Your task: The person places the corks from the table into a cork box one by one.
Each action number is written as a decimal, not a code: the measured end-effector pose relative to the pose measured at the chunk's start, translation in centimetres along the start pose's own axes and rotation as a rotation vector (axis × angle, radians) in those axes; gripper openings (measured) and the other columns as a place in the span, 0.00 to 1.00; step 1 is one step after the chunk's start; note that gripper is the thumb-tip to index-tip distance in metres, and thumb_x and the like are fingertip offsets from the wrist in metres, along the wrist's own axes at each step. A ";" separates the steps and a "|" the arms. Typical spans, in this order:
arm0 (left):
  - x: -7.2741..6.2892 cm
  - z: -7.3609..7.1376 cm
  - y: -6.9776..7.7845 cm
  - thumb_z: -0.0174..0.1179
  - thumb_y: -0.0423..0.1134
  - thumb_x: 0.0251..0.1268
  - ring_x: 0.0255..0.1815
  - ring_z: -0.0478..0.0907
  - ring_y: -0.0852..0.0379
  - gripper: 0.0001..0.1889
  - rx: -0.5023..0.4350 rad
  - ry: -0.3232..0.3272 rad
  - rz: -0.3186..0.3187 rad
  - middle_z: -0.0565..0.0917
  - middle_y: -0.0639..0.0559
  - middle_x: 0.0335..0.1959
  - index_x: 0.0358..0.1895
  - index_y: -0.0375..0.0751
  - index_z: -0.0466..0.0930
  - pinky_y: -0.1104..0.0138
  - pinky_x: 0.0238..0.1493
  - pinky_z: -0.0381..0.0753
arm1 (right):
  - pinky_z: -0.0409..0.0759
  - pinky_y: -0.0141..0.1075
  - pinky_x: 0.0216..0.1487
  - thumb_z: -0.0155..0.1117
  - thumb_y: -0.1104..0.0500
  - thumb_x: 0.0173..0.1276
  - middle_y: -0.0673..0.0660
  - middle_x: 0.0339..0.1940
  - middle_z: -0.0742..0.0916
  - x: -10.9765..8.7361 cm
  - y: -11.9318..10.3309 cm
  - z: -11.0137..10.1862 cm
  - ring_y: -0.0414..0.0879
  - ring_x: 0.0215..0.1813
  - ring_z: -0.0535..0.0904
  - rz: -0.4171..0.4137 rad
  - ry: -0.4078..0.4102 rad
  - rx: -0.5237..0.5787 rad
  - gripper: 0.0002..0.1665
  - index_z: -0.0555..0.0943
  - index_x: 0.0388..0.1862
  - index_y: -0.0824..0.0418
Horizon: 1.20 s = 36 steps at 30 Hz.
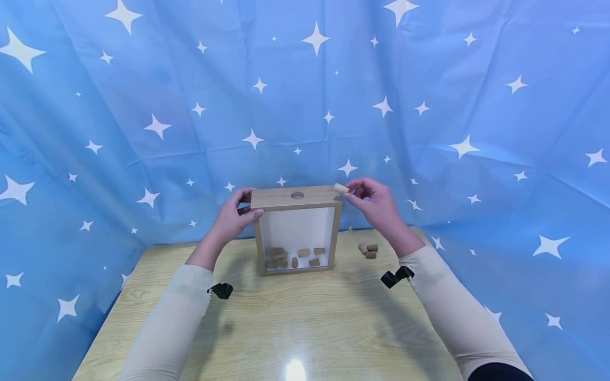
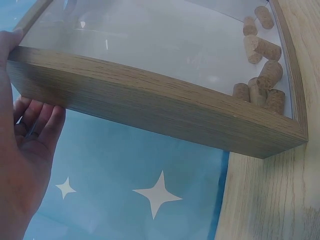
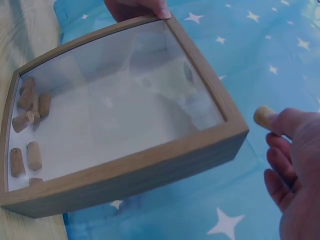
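A wooden box frame with a clear front stands upright on the table, a round hole in its top. Several corks lie along its bottom inside; the left wrist view shows these corks close up. My left hand grips the box's upper left corner, thumb on the front and fingers behind. Between thumb and fingertips my right hand pinches a cork, which overlaps the box's top right corner in the head view. From the right wrist, that cork shows just beyond the frame's corner.
On the wooden table, a few loose corks lie to the right of the box. Behind and at both sides hangs a blue curtain with white stars. Black straps are on both wrists.
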<state>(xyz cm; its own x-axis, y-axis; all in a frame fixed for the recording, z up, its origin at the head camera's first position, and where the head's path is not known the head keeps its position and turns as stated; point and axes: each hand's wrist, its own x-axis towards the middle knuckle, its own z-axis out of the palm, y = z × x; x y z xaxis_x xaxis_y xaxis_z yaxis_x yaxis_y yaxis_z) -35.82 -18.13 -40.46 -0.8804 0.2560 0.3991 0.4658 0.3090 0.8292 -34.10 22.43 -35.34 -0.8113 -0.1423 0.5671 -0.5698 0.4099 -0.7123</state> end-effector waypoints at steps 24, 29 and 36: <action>0.0 0.0 -0.1 0.74 0.45 0.77 0.72 0.74 0.39 0.35 -0.021 0.000 -0.010 0.75 0.36 0.67 0.78 0.37 0.70 0.44 0.80 0.72 | 0.78 0.37 0.33 0.78 0.58 0.77 0.55 0.36 0.87 3.6 -2.7 3.1 0.52 0.38 0.80 -0.036 -0.168 -0.028 0.10 0.91 0.54 0.55; 0.0 0.1 -0.2 0.74 0.45 0.77 0.70 0.75 0.40 0.34 -0.014 0.004 0.005 0.76 0.37 0.66 0.77 0.37 0.71 0.44 0.79 0.73 | 0.78 0.37 0.33 0.78 0.58 0.77 0.54 0.37 0.88 4.3 -3.0 3.7 0.51 0.37 0.81 -0.055 -0.209 -0.052 0.10 0.91 0.53 0.56; 0.1 0.1 -0.1 0.73 0.43 0.77 0.70 0.74 0.39 0.33 -0.033 0.008 0.006 0.75 0.36 0.66 0.77 0.36 0.71 0.43 0.80 0.71 | 0.80 0.37 0.37 0.77 0.58 0.77 0.53 0.39 0.88 4.9 -3.6 4.8 0.49 0.39 0.81 -0.077 -0.277 -0.091 0.10 0.92 0.53 0.58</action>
<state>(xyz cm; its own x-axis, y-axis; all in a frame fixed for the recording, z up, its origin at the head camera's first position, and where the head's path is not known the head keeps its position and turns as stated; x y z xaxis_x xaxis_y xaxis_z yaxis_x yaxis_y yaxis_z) -35.91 -18.05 -40.56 -0.8783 0.2503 0.4074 0.4682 0.2773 0.8390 -36.68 15.94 -31.98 -0.7781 -0.4111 0.4750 -0.6271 0.4654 -0.6246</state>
